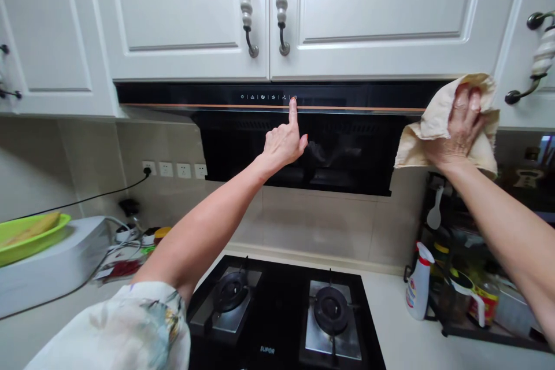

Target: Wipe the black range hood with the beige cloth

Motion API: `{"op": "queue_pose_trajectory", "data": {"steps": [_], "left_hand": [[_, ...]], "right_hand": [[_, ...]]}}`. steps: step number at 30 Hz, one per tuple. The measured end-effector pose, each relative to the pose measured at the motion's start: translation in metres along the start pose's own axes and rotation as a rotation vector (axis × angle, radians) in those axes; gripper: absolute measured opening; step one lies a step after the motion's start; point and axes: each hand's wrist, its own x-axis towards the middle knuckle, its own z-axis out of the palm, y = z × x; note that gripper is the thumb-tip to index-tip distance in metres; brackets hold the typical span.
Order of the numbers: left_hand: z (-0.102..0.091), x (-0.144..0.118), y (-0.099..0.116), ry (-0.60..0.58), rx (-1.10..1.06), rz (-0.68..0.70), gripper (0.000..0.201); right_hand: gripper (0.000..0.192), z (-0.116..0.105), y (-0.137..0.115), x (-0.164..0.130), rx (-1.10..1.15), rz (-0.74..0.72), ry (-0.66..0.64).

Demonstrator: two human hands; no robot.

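Head view: the left hand is raised with the index finger extended and the other fingers curled in — its tip rests on the rightmost icon of the touch strip along the front edge of the hood. The hand grips nothing. The right hand is spread flat and pressed onto a cloth, pinning it against the hood's right end, just under the cabinets.

For a clean press, the fingertip should probably sit squarely on one icon; the symbols lie close together, so a slanted finger may catch the neighbour. A short, light contact is likely enough on a glass strip like this.

The cloth hand looks well apart from the strip — keeping it there avoids stray touches. Fingers kept spread hold the cloth flat against the glossy panel.

Below, the stove shows two unlit burners, with a spray bottle standing just to its right.
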Motion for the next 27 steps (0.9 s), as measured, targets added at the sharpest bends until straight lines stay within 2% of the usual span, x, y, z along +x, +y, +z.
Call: {"op": "queue_pose_trajectory", "data": {"steps": [3,5,8,10,13,17,21,27], "left_hand": [[0.003,-0.029,-0.008,-0.033,-0.022,0.093,0.092],[0.009,-0.058,-0.018,-0.085,-0.040,0.199,0.084],[0.027,-0.111,-0.043,-0.255,-0.093,0.405,0.069],[0.041,-0.146,-0.066,-0.384,-0.155,0.504,0.055],[0.061,-0.192,-0.107,-0.505,-0.251,0.510,0.039],[0.074,-0.238,-0.165,-0.547,-0.368,0.364,0.033],[0.070,-0.277,-0.216,-0.585,-0.478,0.231,0.025],[0.061,-0.323,-0.273,-0.622,-0.553,0.096,0.025]], "right_hand": [[0.065,-0.003,-0.015,-0.006,-0.028,0.038,-0.001],[0.064,0.003,-0.025,-0.008,-0.043,-0.009,-0.024],[0.065,0.013,-0.051,-0.010,0.010,-0.250,-0.144],[0.067,0.009,-0.084,-0.013,0.105,-0.402,-0.238],[0.070,-0.023,-0.156,-0.024,0.286,-0.512,-0.303],[0.067,-0.091,-0.260,-0.044,0.522,-0.623,-0.376],[0.068,-0.141,-0.349,-0.063,0.708,-0.672,-0.422],[0.067,-0.188,-0.463,-0.084,0.907,-0.769,-0.503]]}}
